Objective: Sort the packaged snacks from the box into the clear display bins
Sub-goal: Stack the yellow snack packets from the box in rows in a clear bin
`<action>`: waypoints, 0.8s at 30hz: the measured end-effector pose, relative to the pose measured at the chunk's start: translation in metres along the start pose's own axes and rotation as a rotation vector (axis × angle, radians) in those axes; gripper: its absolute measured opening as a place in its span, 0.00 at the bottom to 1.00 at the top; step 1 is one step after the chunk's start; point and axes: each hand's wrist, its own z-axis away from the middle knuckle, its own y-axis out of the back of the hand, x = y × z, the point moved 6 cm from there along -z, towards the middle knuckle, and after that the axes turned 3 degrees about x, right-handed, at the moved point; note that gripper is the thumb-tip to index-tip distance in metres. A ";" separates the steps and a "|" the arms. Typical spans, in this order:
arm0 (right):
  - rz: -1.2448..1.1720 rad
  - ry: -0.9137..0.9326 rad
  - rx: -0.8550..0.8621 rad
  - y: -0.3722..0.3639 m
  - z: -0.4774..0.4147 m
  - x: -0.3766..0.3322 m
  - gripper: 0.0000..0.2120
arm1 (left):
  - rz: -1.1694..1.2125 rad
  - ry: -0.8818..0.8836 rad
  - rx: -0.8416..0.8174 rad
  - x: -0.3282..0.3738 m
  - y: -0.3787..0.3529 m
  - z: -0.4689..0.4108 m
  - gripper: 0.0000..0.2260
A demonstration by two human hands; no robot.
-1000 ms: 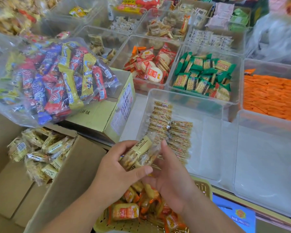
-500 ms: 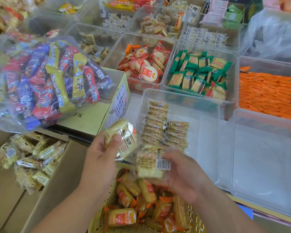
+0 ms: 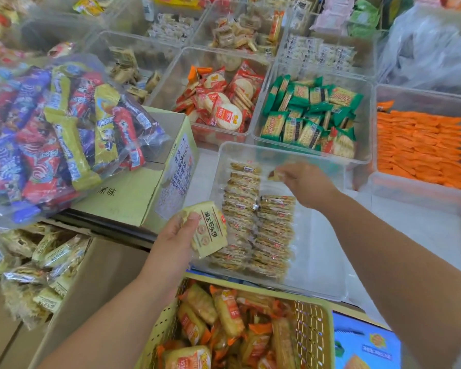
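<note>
Since half a second ago the right hand (image 3: 304, 182) has moved from just above the basket out over the clear bin (image 3: 330, 262), and now sits at the far end of the packet rows. The left hand (image 3: 176, 243) still holds its packet near the bin's near-left corner.

Nearest, a yellow slotted basket (image 3: 312, 323) holds orange-wrapped snacks (image 3: 224, 315) in a loose heap. To its left stands the open cardboard box (image 3: 96, 275), with clear-wrapped snack packets (image 3: 37, 262) piled inside.

The left hand grips a pale yellow packet (image 3: 210, 233) with printed characters. Its thumb is pressed on the front and its other fingers are hidden behind. The packet is tilted and overlaps the bin's near-left edge.

In the clear bin, two rows of packets (image 3: 250, 222) stand on edge along the left side. At their far end the right hand's thumb and fingertips pinch a small packet (image 3: 274, 175), which is mostly hidden by the fingers. It is just beside the far end of the left row.

Left of the bin is a green carton (image 3: 133, 198), with a clear bag of colourful bars (image 3: 51, 134) lying on it. Farther back, other bins hold red-wrapped round crackers (image 3: 224, 102), green packets (image 3: 312, 113) and orange packets (image 3: 421, 147).
</note>
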 end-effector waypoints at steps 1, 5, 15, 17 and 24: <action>0.031 0.001 -0.057 -0.011 -0.005 0.002 0.16 | -0.002 0.015 -0.019 0.001 -0.003 -0.002 0.07; 0.073 -0.046 -0.263 -0.045 -0.018 0.010 0.19 | -0.022 0.049 -0.052 0.001 -0.010 -0.005 0.07; -0.276 -0.293 -0.404 -0.068 -0.020 0.017 0.24 | -0.034 0.089 -0.018 -0.001 -0.015 -0.007 0.12; -0.280 -0.285 -0.418 -0.070 -0.020 0.016 0.24 | -0.028 0.081 -0.028 0.000 -0.016 -0.005 0.13; -0.097 -0.210 -0.434 -0.081 -0.021 0.013 0.26 | -0.004 0.099 -0.036 0.003 -0.016 0.000 0.14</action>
